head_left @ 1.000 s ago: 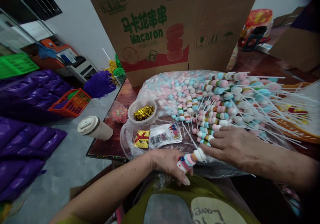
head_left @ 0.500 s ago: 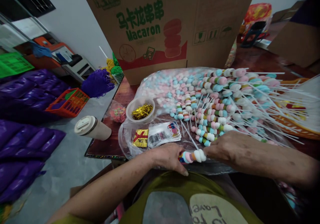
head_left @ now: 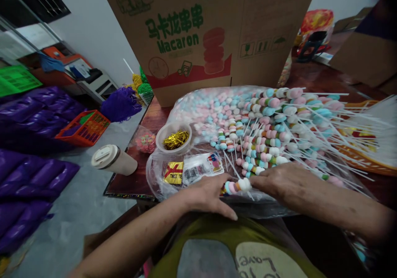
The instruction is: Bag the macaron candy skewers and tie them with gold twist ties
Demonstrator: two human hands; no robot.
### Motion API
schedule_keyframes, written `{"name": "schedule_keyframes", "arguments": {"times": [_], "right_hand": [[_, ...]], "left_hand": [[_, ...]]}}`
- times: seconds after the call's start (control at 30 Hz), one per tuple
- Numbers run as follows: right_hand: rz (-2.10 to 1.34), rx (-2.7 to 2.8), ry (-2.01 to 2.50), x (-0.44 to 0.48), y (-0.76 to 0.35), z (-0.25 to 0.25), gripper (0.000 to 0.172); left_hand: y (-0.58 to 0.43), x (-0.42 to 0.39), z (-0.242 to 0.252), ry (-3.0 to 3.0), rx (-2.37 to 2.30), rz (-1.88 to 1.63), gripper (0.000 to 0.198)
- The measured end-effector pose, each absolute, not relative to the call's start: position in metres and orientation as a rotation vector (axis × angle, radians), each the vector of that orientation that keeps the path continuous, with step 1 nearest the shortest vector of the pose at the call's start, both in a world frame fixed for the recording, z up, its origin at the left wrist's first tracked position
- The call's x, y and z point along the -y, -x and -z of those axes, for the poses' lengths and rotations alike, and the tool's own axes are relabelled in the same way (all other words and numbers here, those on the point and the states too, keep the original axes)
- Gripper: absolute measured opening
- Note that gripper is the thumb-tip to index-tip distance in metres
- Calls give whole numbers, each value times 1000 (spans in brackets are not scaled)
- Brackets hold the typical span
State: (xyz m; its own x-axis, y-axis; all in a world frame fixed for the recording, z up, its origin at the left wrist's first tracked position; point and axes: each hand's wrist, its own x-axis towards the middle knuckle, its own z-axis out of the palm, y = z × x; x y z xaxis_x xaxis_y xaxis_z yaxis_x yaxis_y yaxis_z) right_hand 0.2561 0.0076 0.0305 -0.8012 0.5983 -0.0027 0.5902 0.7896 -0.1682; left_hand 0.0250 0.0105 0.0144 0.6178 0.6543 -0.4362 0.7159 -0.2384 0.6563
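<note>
A marshmallow skewer point(head_left: 236, 186) in pink, blue, brown and white lies low at the table's front edge. My left hand point(head_left: 208, 192) has its fingers closed over the skewer's left end, with the thumb held apart. A bit of printed, coloured wrapper shows at those fingers. At the white end, my right hand point(head_left: 283, 183) is closed, its fingertips against the marshmallow; its grip is partly hidden. Just beyond my hands lie a stack of clear printed bags point(head_left: 203, 168) and a gold twist-tie pack point(head_left: 173, 173). A heap of finished marshmallow skewers point(head_left: 273, 139) spreads above my right hand.
A large bag of loose marshmallows point(head_left: 204, 108) lies before a tall cardboard box point(head_left: 204, 34). A white bowl point(head_left: 159, 139) holds gold ties. A lidded cup point(head_left: 119, 160) stands at the table's left edge. White sticks fill an orange basket point(head_left: 356, 156) at right.
The skewer and my right fingertips have shifted slightly left and up. My left thumb has moved a little to the right. The heap and the bowl stay as they were.
</note>
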Motion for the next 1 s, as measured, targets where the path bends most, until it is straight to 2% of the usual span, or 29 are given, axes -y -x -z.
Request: {"name": "schedule_keyframes", "arguments": {"times": [0.03,0.13,0.2,0.37,0.43,0.6,0.7,0.83,0.9,1.0], "right_hand": [[-266,2934,948,-9,-259,-31,24],[-346,2957,843,-11,-266,-33,26],[-348,2952,866,-10,-268,-33,24],[-393,2949,1023,-8,-270,-37,24],[-339,2940,992,-7,-271,-38,23],[272,2858,801,-7,-267,-33,25],[452,2857,606,-7,-259,-30,27],[252,2965,563,-10,-247,-28,18],[83,3014,591,-14,-243,-28,15],[-76,3057,729,-22,-245,-31,19]], "left_hand": [[-17,-16,-18,-1912,-980,104,74],[2,-29,-28,-1864,-907,293,52],[5,-30,-31,-1977,-1029,340,49],[-6,-15,-27,-2253,-1387,159,35],[-10,-10,-24,-2230,-1412,144,38],[-14,-8,-20,-1992,-1211,-5,45],[-18,-7,-15,-1675,-1046,-26,47],[-27,-7,-7,-1390,-956,66,50],[-30,-8,-5,-1407,-934,94,51],[-27,-10,-8,-1589,-933,66,61]]}}
